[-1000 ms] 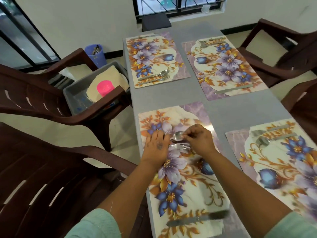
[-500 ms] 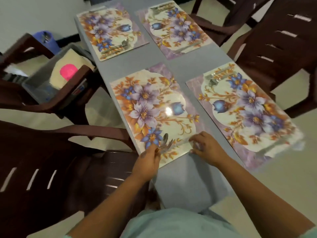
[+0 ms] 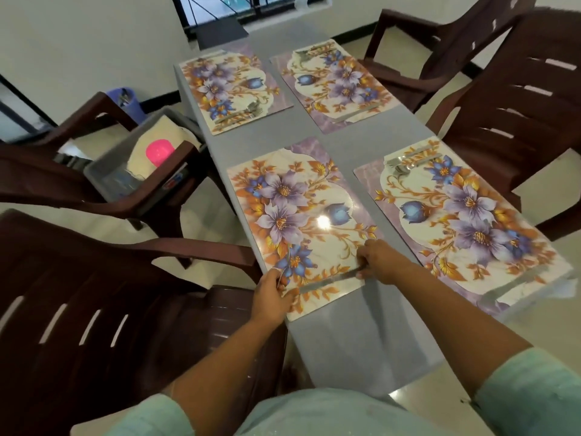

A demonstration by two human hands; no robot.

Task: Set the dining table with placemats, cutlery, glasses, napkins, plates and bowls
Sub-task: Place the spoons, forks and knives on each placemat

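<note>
Our right grip (image 3: 379, 262) pinches one end of the knife (image 3: 330, 281), lying crosswise on the placemat (image 3: 314, 196); our left grip (image 3: 272, 292) clasps cutlery, mostly hidden.

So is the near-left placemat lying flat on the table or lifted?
Flat. The near-left placemat lies spread on the grey table, no corner raised; a knife rests on it.

Home dining room, grey table (image 3: 352, 335) with floral placemats (image 3: 301, 215), brown plastic armchairs (image 3: 515, 99), barred window (image 3: 239, 7)
</note>
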